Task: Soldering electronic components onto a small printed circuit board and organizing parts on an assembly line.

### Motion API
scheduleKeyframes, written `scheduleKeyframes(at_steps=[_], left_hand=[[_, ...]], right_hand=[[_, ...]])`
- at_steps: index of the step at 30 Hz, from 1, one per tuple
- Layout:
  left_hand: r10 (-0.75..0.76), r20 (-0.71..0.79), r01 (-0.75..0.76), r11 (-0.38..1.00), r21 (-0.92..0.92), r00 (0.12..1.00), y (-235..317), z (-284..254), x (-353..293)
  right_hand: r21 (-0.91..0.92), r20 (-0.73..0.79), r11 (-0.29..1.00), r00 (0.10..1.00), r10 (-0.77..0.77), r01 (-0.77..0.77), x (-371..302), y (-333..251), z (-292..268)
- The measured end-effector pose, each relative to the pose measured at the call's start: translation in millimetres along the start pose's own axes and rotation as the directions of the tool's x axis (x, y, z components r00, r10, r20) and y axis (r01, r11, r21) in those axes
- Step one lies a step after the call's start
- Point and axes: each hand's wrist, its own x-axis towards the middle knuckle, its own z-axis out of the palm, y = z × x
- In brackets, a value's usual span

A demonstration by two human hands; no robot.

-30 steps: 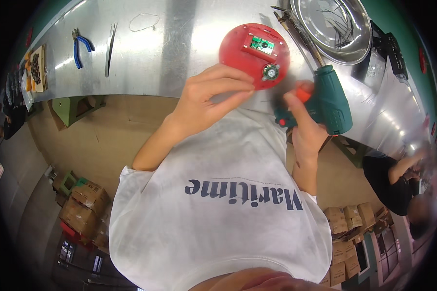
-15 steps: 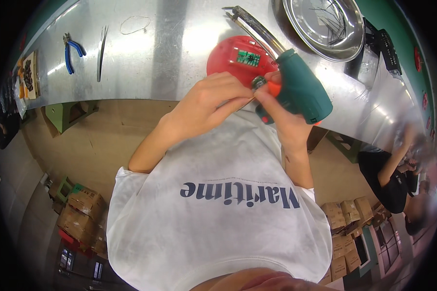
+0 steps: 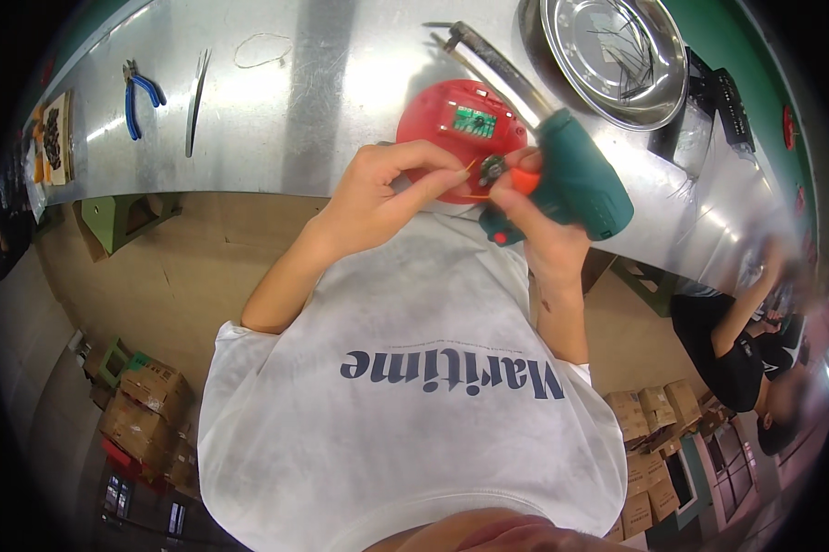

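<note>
Over the metal table [image 3: 249, 138], your green soldering gun [image 3: 580, 175] has swung left since a second ago. The red round housing [image 3: 423, 124] lies there, near your hands. Your right hand [image 3: 550, 230] grips the gun, its fingertips at a small round component [image 3: 491, 171]; your left hand [image 3: 373, 193] pinches a thin orange wire [image 3: 471, 167].

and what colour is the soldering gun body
The soldering gun body is dark green, clearest in head view.

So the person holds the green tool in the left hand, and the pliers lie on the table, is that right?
Not quite: the head view shows the green tool in the right hand; the pliers do lie on the table.
</note>
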Motion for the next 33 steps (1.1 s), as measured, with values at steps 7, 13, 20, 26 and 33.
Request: scheduleKeyframes(at_steps=[7,13,20,26,33], left_hand=[[0.008,-0.047,-0.001,0.988,0.152,0.999,6,8,4],[0.223,0.066,-0.232,0.906,0.355,0.973,13,10,10],[0.085,-0.021,-0.075,0.956,0.282,0.996,4,17,0],[-0.005,-0.043,0.013,0.983,0.186,0.999,9,21,-3],[0.105,-0.073,-0.079,0.952,0.297,0.992,11,24,3]], right_hand=[[0.081,0.015,0.99,0.993,0.113,-0.114,4,0,-10],[0.004,-0.07,0.999,0.997,0.038,-0.038,5,-15,9],[0.078,-0.018,0.991,0.994,0.109,-0.107,1,16,-1],[0.137,0.05,0.987,0.996,0.073,-0.079,3,8,3],[0.202,-0.06,0.977,0.995,0.081,-0.068,5,9,8]])
